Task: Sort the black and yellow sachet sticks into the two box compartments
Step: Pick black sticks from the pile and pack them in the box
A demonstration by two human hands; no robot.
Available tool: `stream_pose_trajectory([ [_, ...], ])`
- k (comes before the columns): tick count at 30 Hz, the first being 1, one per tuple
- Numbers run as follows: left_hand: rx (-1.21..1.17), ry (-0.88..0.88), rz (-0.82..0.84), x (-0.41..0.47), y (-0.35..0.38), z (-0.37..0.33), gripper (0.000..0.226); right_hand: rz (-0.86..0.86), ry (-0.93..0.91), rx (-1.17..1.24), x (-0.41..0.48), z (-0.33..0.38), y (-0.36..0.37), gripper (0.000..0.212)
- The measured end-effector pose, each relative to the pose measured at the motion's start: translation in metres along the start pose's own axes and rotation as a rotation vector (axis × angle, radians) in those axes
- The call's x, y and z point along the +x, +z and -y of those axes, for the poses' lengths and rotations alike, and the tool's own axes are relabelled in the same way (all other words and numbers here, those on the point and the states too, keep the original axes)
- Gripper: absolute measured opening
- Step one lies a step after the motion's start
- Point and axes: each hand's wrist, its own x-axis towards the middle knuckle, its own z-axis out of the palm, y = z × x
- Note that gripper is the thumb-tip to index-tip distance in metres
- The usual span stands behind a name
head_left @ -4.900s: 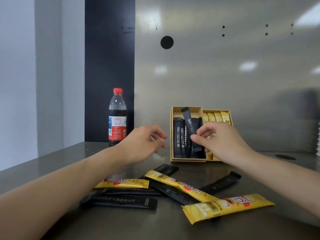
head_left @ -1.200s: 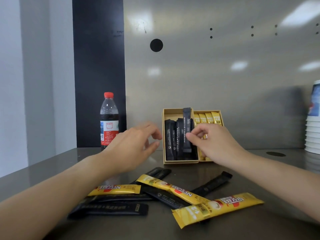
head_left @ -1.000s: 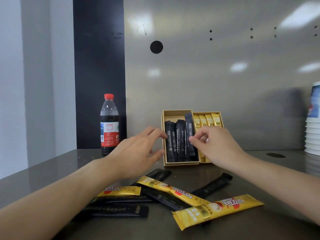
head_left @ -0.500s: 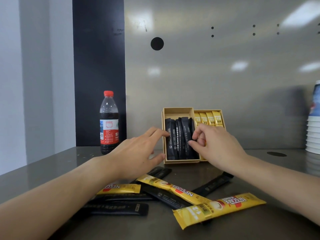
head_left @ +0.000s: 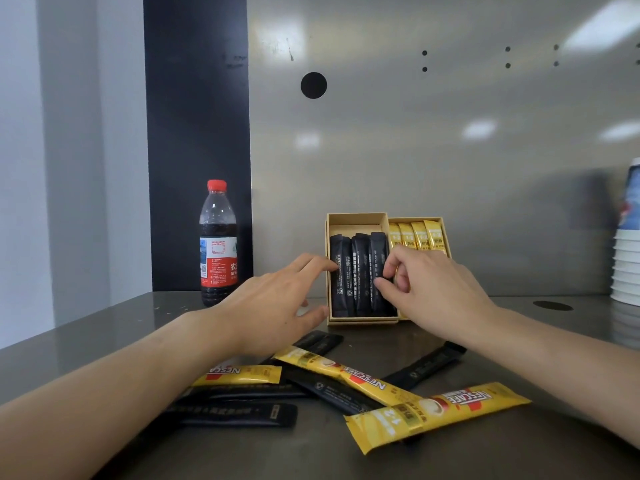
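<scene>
Your left hand (head_left: pixel 277 303) is spread open, fingertips touching the leftmost black stick (head_left: pixel 337 289) in the left compartment of the box (head_left: pixel 356 216). Your right hand (head_left: pixel 429 289) pinches the rightmost black stick (head_left: pixel 377 251) there between thumb and forefinger. Yellow sticks (head_left: pixel 419 237) stand in the right compartment. Loose sticks (head_left: pixel 346 379), black and yellow, lie on the counter (head_left: pixel 104 334) nearer you.

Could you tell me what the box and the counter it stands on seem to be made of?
Box: likely matte tan cardboard, judging by its thin, dull walls. Counter: probably brushed stainless steel; it is grey and shows soft reflections.
</scene>
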Motion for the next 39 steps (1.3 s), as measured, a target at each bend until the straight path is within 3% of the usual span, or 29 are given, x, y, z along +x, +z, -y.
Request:
stream_pose_trajectory([
  [6,-0.020,-0.023,-0.016,-0.001,-0.007,-0.006,0.052,0.000,-0.001,-0.002,0.001,0.001,-0.003,0.013],
  [11,-0.043,-0.057,-0.092,0.001,-0.020,0.001,0.013,-0.009,-0.024,-0.027,0.000,0.002,-0.006,0.016],
  [13,-0.135,-0.074,-0.050,0.001,-0.023,0.006,0.002,-0.018,-0.063,-0.013,0.000,0.004,-0.009,0.021],
  [22,-0.205,-0.196,0.350,0.000,-0.016,0.005,0.054,0.234,-0.413,-0.003,-0.011,0.030,-0.008,0.025],
  [30,-0.346,-0.218,0.398,0.006,-0.011,-0.001,0.034,0.297,-0.441,-0.026,-0.012,0.032,-0.010,0.025],
  [39,-0.473,-0.201,0.511,0.001,-0.019,0.002,0.030,0.374,-0.401,-0.082,-0.012,0.032,-0.011,0.030],
])
